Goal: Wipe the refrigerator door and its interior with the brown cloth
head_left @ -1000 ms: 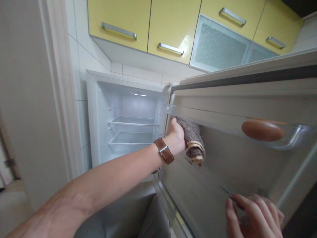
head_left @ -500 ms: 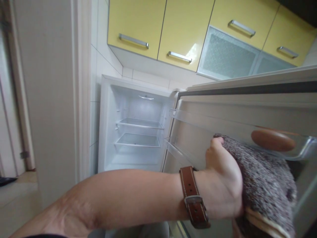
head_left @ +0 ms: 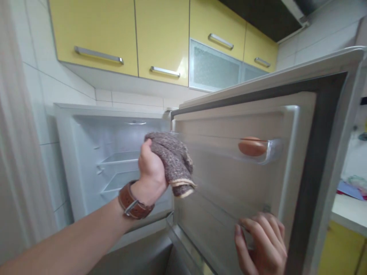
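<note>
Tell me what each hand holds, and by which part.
Left hand: bunched grey knitted cloth, clutched at its upper part. Right hand: open white fridge door, at a lower rail.

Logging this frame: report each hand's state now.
Left hand: closed on the grey cloth.
Right hand: fingers curled on the fridge door, gripping it.

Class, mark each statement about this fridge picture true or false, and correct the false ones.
1. The left hand grips a grey knitted cloth beside the open fridge door. True.
2. Two eggs are in view. False: one brown egg lies in the top door shelf.
3. The right hand rests on the door low down. True.
4. The wall cupboards are blue. False: they are yellow.
5. A watch strap sits on the right wrist. False: the brown strap is on the left wrist.
</note>
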`<state>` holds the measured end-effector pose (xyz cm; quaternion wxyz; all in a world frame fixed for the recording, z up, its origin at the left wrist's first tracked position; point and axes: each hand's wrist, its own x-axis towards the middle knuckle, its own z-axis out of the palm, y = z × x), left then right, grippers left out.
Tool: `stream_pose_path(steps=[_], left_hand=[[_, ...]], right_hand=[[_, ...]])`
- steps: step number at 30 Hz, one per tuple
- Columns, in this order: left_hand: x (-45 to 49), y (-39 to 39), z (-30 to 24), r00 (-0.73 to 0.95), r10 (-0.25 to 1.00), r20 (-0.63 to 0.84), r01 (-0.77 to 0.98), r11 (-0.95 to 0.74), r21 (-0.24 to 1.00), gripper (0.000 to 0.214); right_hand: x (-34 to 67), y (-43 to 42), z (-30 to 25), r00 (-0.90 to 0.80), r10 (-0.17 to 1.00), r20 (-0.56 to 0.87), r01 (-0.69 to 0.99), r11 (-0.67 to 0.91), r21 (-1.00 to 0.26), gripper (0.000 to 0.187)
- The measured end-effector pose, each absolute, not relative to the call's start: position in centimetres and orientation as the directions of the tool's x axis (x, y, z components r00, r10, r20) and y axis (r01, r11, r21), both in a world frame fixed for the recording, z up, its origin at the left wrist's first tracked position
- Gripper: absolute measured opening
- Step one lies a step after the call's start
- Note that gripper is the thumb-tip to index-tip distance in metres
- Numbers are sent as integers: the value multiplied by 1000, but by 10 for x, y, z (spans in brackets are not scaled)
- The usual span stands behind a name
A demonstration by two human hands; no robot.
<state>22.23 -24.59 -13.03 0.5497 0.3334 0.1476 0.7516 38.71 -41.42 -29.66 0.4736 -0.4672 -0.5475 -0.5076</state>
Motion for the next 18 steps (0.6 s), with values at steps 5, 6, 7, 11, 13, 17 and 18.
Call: stream_pose_path(steps=[5, 6, 7, 11, 13, 17, 18], left_hand=[[224, -232, -123, -359, 665, 655, -482, -733, 480, 36], [230, -235, -124, -347, 593, 727, -423, -791, 443, 42], [237, -239, -127, -316, 517, 796, -367, -840, 400, 47], [268, -268, -139, -21, 114, 993, -266, -958, 105, 54], [278, -283, -139, 92, -96, 991, -253, -965, -70, 51], [285, -312, -128, 268, -416, 869, -153, -909, -388, 54], [286, -319, -124, 319, -482, 816, -121, -874, -470, 54]], right_hand=[[382, -416, -294, -82, 44, 996, 995, 57, 79, 11], [382, -416, -294, -76, 43, 996, 996, 59, 73, 12], [382, -416, -295, -74, 40, 996, 996, 62, 71, 12], [381, -414, -297, -75, 35, 997, 994, 80, 72, 11], [382, -414, -298, -80, 33, 996, 994, 84, 77, 12], [388, -412, -299, -84, 32, 996, 994, 70, 82, 13], [390, -413, -298, -84, 35, 996, 994, 66, 81, 13]])
